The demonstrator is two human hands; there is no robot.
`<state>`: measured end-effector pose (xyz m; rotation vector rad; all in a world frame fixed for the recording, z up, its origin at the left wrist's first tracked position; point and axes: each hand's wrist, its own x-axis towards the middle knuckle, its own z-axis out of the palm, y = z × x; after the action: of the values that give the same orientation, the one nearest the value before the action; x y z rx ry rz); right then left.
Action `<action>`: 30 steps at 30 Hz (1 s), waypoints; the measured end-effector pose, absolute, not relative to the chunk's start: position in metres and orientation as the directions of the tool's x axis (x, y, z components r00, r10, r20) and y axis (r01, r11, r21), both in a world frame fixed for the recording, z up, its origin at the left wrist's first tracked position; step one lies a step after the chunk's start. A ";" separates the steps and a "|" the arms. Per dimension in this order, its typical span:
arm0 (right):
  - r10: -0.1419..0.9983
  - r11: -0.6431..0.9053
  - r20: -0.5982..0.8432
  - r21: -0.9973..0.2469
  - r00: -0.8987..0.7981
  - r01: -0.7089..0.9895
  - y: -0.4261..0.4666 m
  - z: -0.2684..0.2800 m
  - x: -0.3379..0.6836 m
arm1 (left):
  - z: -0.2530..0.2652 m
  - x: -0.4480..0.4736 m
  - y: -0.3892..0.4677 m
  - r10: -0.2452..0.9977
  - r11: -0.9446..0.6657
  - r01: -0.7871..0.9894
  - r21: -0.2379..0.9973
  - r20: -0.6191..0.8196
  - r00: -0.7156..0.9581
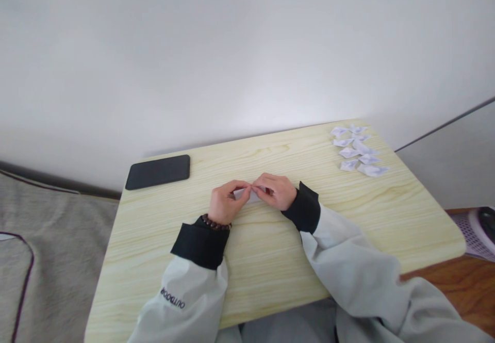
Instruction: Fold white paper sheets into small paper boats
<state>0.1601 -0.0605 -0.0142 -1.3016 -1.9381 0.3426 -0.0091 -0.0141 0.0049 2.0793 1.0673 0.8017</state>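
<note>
A small piece of white paper [253, 197] is pinched between my two hands over the middle of the table. My left hand [227, 202] has its thumb and forefinger closed on the paper's left part, with a beaded bracelet at the wrist. From the other side, my right hand [276, 191] pinches the same paper, its fingertips meeting those of the left. Much of the paper is hidden behind the fingers, so its folds cannot be made out. Several small folded white paper shapes [349, 152] lie grouped in rows at the table's far right corner.
The light wood-grain table [270, 260] stands against a white wall [247, 49]. A black phone [158, 172] lies at its far left corner. Grey fabric [58, 260] spreads to the left. On the right, a purple perforated basket [466, 232] stands by the wooden floor [456, 286].
</note>
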 end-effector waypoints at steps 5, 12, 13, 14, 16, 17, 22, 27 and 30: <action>0.867 0.460 0.449 -0.555 -0.216 0.694 -0.061 -0.012 0.162 | 0.006 -0.012 -0.013 0.836 -0.499 0.476 0.725 0.257 0.485; 0.868 0.452 0.460 -0.572 -0.188 0.684 -0.060 -0.010 0.174 | 0.004 -0.024 -0.003 0.869 -0.466 0.540 0.700 0.249 0.427; 0.871 0.442 0.461 -0.582 -0.170 0.683 -0.060 -0.009 0.177 | 0.003 -0.026 -0.001 0.881 -0.447 0.552 0.704 0.239 0.409; 0.872 0.429 0.469 -0.592 -0.141 0.683 -0.060 -0.008 0.180 | 0.002 -0.027 0.001 0.897 -0.421 0.564 0.710 0.231 0.378; 0.874 0.401 0.480 -0.618 -0.079 0.677 -0.061 -0.006 0.184 | 0.001 -0.029 0.003 0.930 -0.337 0.548 0.766 0.178 0.322; 0.871 0.400 0.486 -0.626 -0.067 0.670 -0.061 -0.006 0.185 | 0.001 -0.029 0.004 0.934 -0.309 0.516 0.799 0.151 0.325; 0.876 0.439 0.458 -0.629 -0.150 0.641 -0.060 -0.011 0.172 | 0.003 -0.016 -0.006 0.871 -0.350 0.400 0.847 0.138 0.471; 0.869 0.449 0.465 -0.602 -0.167 0.660 -0.061 -0.018 0.158 | 0.002 -0.008 -0.015 0.830 -0.462 0.451 0.764 0.193 0.523; 0.858 0.463 0.479 -0.562 -0.187 0.686 -0.060 -0.019 0.164 | 0.001 -0.012 -0.012 0.816 -0.504 0.465 0.728 0.224 0.533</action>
<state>0.1639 -0.0598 -0.0185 -1.2881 -1.9392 0.2829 -0.0117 -0.0117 0.0010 2.1654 1.0333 0.7509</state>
